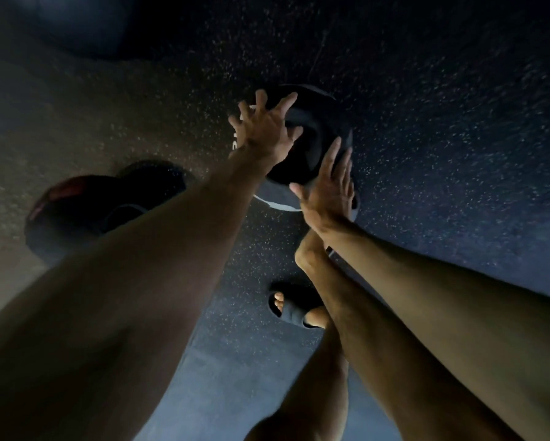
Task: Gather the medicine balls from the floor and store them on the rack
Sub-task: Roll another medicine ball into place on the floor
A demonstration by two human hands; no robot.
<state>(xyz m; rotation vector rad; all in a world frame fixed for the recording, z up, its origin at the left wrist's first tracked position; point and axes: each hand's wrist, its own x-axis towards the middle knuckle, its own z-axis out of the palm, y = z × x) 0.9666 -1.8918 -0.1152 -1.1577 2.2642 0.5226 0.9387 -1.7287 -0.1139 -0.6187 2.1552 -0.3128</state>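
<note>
A black medicine ball with a white band along its lower edge lies on the dark speckled floor at the centre of the head view. My left hand reaches over its left side with fingers spread. My right hand comes in at its right side with fingers straight, against or just beside the ball. A second ball, black with red, lies on the floor to the left, partly behind my left forearm. The rack is out of view.
A large dark rounded shape sits at the top left, too dim to identify. My foot in a dark open-toed sandal stands on the floor below the ball, and my leg rises under my right arm.
</note>
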